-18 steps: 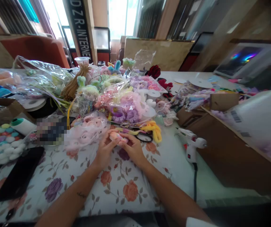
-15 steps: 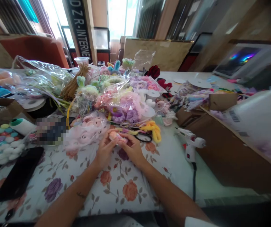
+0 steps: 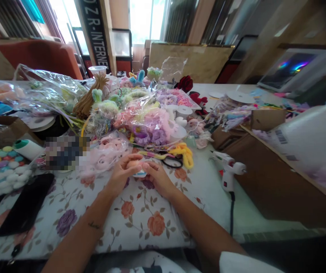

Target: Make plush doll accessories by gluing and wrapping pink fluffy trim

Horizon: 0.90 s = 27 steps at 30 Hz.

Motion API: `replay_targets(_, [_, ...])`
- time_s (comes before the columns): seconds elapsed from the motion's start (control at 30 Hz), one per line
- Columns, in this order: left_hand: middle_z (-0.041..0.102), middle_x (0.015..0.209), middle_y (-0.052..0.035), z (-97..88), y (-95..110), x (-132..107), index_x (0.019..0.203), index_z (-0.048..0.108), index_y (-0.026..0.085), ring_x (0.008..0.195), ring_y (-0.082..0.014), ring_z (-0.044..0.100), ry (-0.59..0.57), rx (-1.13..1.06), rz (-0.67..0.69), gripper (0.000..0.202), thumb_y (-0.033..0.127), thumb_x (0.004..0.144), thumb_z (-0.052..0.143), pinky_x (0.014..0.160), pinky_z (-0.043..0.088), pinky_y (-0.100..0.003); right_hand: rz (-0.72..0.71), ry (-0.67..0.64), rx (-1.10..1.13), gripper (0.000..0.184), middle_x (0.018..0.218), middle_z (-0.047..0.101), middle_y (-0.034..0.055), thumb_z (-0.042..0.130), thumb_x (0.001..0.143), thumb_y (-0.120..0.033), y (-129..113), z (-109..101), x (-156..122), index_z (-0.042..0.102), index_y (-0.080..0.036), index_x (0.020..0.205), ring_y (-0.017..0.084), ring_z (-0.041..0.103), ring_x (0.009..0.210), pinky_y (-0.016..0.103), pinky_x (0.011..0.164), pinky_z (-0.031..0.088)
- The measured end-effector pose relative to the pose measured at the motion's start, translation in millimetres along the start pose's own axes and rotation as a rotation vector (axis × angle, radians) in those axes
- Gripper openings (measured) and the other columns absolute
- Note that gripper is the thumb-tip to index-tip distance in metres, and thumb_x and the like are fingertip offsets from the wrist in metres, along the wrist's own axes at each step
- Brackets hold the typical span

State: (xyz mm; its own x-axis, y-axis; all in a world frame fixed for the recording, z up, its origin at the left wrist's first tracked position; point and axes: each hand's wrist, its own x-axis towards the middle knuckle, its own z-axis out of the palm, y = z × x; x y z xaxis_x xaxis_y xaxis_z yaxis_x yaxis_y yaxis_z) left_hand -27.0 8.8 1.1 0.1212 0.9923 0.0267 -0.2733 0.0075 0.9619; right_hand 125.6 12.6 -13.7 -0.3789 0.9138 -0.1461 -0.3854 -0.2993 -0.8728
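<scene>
My left hand (image 3: pixel 120 175) and my right hand (image 3: pixel 159 178) meet over the floral tablecloth (image 3: pixel 140 216). Between their fingertips sits a small pink and white craft piece (image 3: pixel 138 168), pinched from both sides. Its exact shape is hidden by my fingers. Just behind my hands lie black-handled scissors (image 3: pixel 172 161) and a yellow fuzzy pipe-cleaner piece (image 3: pixel 184 152). A clear bag of pink fabric roses (image 3: pixel 106 153) lies left of my hands.
A white hot glue gun (image 3: pixel 228 169) stands to the right, its black cord running toward me. Brown cardboard boxes (image 3: pixel 267 178) fill the right side. A black phone (image 3: pixel 26 203) and a tray of coloured pom-poms (image 3: pixel 0 170) lie left. Bags of craft flowers (image 3: pixel 148 125) are piled behind.
My hands have turned the small pink piece and shifted slightly left and toward me. The view has tilted a little; nothing else on the table has moved.
</scene>
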Motion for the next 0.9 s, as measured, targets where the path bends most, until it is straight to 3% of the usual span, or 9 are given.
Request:
replay_targets(0.23, [0.067, 0.079, -0.0032, 4.2, -0.4, 1.2, 0.082, 0.071, 0.016, 0.068, -0.0121, 0.059, -0.031, -0.145, -0.121, 0.016, 0.025, 0.07, 0.075, 0.063, 0.045, -0.021, 0.001, 0.01, -0.013, 0.03, 0.08, 0.065, 0.002, 0.073, 0.072, -0.042, -2.2, 1.4, -1.2, 0.072, -0.017, 0.088, 0.013, 0.06, 0.073, 0.023, 0.063, 0.053])
replay_targets(0.67, [0.071, 0.081, -0.008, 5.9, 1.6, 4.2, 0.089, 0.074, 0.01, 0.071, -0.0136, 0.063, -0.015, -0.374, -0.218, 0.02, 0.022, 0.073, 0.07, 0.068, 0.05, -0.021, 0.022, -0.035, 0.124, 0.031, 0.079, 0.069, 0.0038, 0.072, 0.074, -0.04, -1.3, -2.8, 1.7, 0.072, -0.016, 0.094, 0.012, 0.06, 0.068, 0.025, 0.064, 0.052])
replay_targets(0.9, [0.07, 0.076, -0.0081, 4.7, -2.7, 5.6, 0.086, 0.072, 0.008, 0.066, -0.013, 0.062, -0.023, -0.442, -0.237, 0.018, 0.017, 0.071, 0.071, 0.063, 0.048, -0.021, 0.009, -0.031, 0.145, 0.026, 0.077, 0.066, 0.003, 0.074, 0.073, -0.038, 0.3, -4.8, 2.3, 0.072, -0.015, 0.085, 0.012, 0.059, 0.067, 0.024, 0.062, 0.051])
